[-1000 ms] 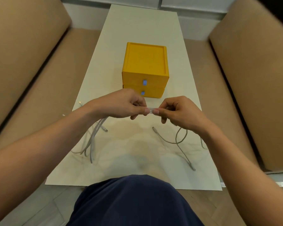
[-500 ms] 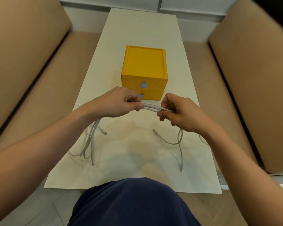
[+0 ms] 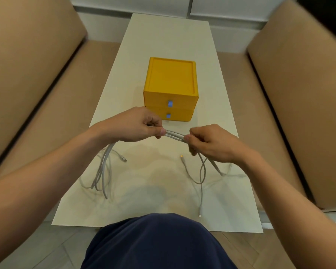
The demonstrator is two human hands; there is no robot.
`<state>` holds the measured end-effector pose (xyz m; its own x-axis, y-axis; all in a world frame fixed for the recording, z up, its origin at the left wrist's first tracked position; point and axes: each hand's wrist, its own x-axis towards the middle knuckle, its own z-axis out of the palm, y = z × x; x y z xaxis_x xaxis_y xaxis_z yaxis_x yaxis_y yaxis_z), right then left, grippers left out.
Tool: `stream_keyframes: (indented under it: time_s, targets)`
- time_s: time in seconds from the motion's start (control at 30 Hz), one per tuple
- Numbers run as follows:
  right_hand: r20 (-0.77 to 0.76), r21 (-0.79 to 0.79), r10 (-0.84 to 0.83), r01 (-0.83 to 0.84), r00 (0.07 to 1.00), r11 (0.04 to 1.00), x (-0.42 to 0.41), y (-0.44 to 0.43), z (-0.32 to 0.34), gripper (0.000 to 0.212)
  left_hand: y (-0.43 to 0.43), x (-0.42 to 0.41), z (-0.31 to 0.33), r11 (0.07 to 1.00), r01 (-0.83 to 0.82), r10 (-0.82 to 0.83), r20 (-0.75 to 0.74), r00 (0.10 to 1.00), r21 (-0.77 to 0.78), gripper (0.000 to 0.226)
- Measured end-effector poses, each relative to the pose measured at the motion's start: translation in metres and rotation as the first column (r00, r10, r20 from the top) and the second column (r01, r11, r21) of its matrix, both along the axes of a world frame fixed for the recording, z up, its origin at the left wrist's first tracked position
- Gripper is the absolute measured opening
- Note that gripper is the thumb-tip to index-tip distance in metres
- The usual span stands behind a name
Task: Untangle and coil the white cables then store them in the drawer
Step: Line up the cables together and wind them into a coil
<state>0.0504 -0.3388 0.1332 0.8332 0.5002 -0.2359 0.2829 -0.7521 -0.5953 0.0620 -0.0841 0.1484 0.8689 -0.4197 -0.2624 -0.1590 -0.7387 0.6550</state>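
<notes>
Farther apart now, left hand and right hand pinch white cables stretched between them.

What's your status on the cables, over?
Left hand and right hand both pinching white cables taut between them. Ends trailing loose on table. Yellow drawer unit shut, path clear.

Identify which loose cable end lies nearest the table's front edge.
The connector on the right, by the front edge of the table; the others lie farther back.
</notes>
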Motion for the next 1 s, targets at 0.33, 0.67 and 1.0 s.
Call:
stream_keyframes:
  time_s: [0.33,0.67,1.0]
  targets:
    - [-0.182,0.289,-0.170,0.218,0.969,0.932,0.012,-0.015,-0.003,0.038,0.001,-0.003,0.000,1.000,-0.018,0.017,0.022,1.000,0.007,0.023]
    - [-0.380,0.312,0.105,0.020,0.919,0.950,0.011,-0.026,-0.001,0.048,0.008,0.004,-0.002,0.997,-0.049,0.044,0.090,0.995,0.057,0.024]
    - [0.065,-0.227,-0.121,0.132,0.991,0.965,0.011,-0.025,0.008,0.044,0.013,0.012,-0.017,0.979,-0.179,0.158,0.189,0.969,0.098,0.027]
